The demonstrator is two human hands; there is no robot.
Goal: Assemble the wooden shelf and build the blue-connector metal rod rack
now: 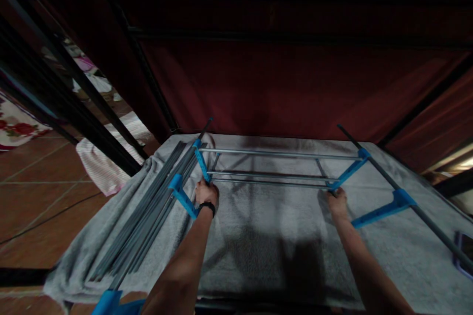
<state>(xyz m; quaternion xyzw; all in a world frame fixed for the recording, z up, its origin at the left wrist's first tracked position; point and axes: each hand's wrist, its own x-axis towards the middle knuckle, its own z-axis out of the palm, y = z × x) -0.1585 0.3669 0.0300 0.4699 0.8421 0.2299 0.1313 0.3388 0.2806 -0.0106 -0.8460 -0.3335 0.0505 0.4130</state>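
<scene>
A partly built rack of grey metal tubes and blue plastic brackets lies across a grey blanket (258, 226). My left hand (206, 193), with a dark band at the wrist, is closed at the near end of the left blue bracket (201, 161), where the crossbars meet it. On the other side, my right hand (337, 202) is closed around the near end of the right blue bracket (347, 175). Horizontal tubes (273, 175) run between the two brackets. Nearer to me, another blue bracket (183, 197) sticks out at left and one more (384, 210) at right.
Several loose grey tubes (148, 216) lie bundled on the blanket to the left. A phone-like dark object (463, 251) is at the right edge. Dark red fabric (258, 93) hangs behind, and black frame posts (70, 93) stand at left above a tiled floor (33, 182).
</scene>
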